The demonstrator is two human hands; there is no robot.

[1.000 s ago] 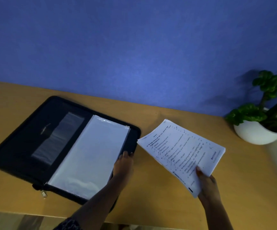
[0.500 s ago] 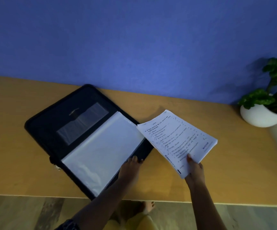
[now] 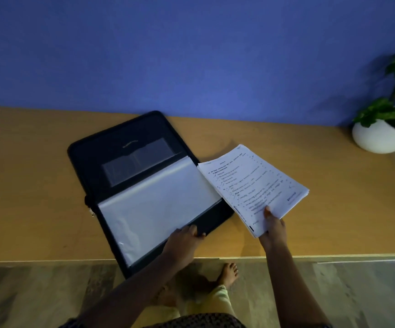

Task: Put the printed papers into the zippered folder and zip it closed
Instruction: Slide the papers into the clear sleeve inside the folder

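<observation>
Print on papers (image 3: pixel 254 188) too small to read, plant (image 3: pixel 390 98) cut off, right hand (image 3: pixel 272 224) pinching papers beside open folder (image 3: pixel 130 147), left hand (image 3: pixel 182 242) gripping folder's near edge

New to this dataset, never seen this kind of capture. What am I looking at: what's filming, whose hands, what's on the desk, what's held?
There is no robot here. A person wears a wide-angle camera on the head, so the single picture looks forward and down at their own arms; a bare foot shows on the floor below.

On the wooden table, against a blue wall, lies a black zippered folder, opened flat, with a clear plastic sleeve on its near half. One corner of the folder hangs over the table's front edge. A potted plant stands at the far right.

The left hand grips the folder's near edge. The right hand holds a stack of printed papers by its near corner, raised beside the folder with one corner over it. The papers are not yet inside, and the folder is unzipped.
</observation>
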